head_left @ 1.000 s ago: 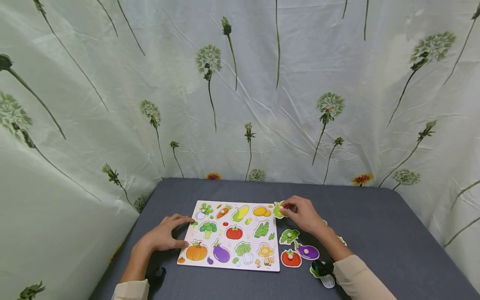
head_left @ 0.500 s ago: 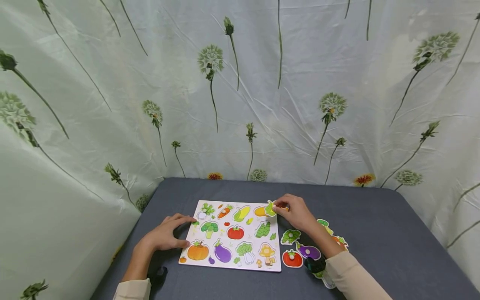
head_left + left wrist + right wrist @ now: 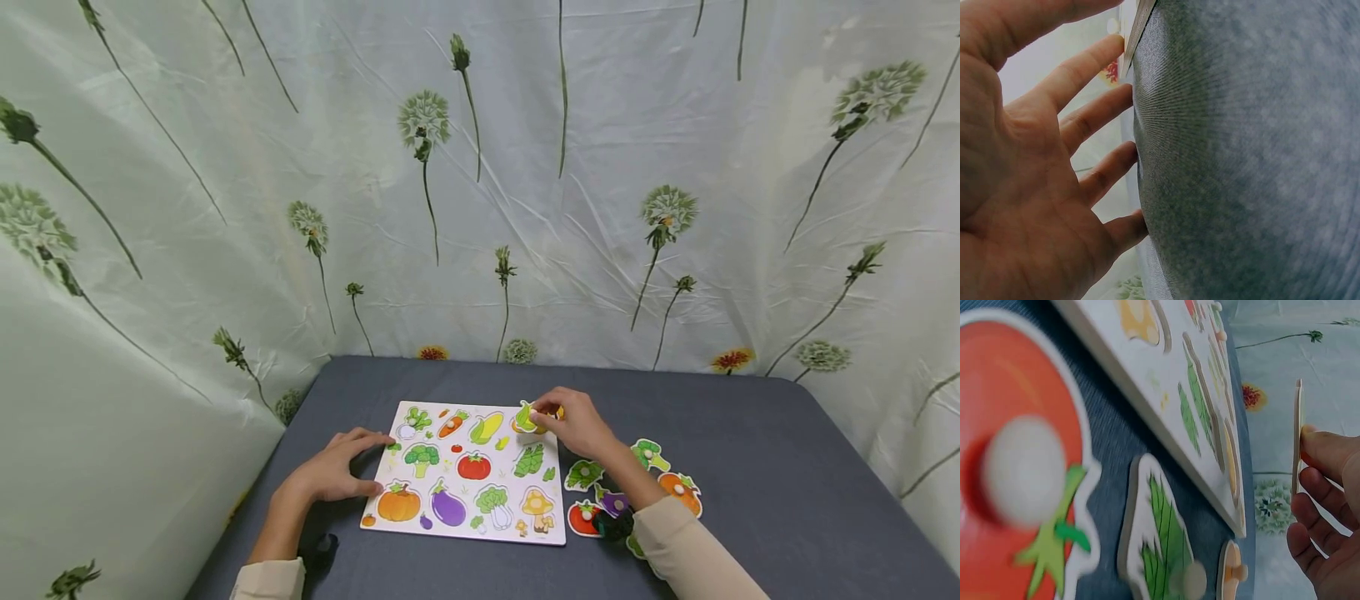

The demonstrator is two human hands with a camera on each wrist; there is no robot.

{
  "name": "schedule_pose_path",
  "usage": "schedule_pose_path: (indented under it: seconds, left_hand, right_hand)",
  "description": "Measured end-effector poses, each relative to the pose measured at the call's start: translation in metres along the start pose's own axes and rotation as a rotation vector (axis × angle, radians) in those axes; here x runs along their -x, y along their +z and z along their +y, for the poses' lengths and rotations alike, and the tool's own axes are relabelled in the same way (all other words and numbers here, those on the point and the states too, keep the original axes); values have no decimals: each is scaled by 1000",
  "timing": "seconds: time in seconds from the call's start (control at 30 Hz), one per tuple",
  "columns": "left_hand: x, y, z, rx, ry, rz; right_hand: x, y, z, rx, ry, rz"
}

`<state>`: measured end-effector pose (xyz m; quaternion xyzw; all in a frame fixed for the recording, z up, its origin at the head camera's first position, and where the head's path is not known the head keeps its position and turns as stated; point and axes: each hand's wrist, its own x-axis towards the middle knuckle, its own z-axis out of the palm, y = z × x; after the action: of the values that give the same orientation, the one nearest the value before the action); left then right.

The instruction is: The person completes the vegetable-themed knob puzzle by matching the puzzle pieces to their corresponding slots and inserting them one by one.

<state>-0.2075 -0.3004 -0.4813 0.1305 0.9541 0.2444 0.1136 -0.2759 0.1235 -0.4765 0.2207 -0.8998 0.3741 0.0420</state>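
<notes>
A white vegetable puzzle board [image 3: 501, 472] lies on the dark grey table. My left hand [image 3: 330, 468] rests at its left edge, thumb and index fingertip against the border, fingers spread. In the left wrist view, those extended fingers [image 3: 1094, 119] reach toward the board's side. Over the board's top right, my right hand [image 3: 576, 422] pinches a green-and-yellow corn puzzle piece [image 3: 524, 415] by its knob. It overlaps the printed potato shape, just right of the printed corn [image 3: 487, 427]. The right wrist view shows the held piece [image 3: 1297, 419] edge-on, raised above the board.
Right of the board lie a tomato piece [image 3: 581, 518], a leafy green piece [image 3: 583, 475], an eggplant piece [image 3: 609, 500], a broccoli piece [image 3: 649, 455] and a pumpkin piece [image 3: 682, 493]. My right forearm passes over part of this group. A flowered curtain [image 3: 480, 208] hangs behind the table.
My right hand has carried the corn piece left, from beside the board's top right corner to over the board. My left hand has stayed at the left edge.
</notes>
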Motion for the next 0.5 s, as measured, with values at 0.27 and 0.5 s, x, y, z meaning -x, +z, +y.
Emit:
schedule_pose_path:
  seconds: [0.27,0.5]
  left_hand:
    - [1,0,-1,-8,19,-2]
    - [1,-1,1,6,-10,-11]
  right_hand:
    - [-8,16,-8,-42,-21,-13]
    - [-11,27,-14,-37,-34,-11]
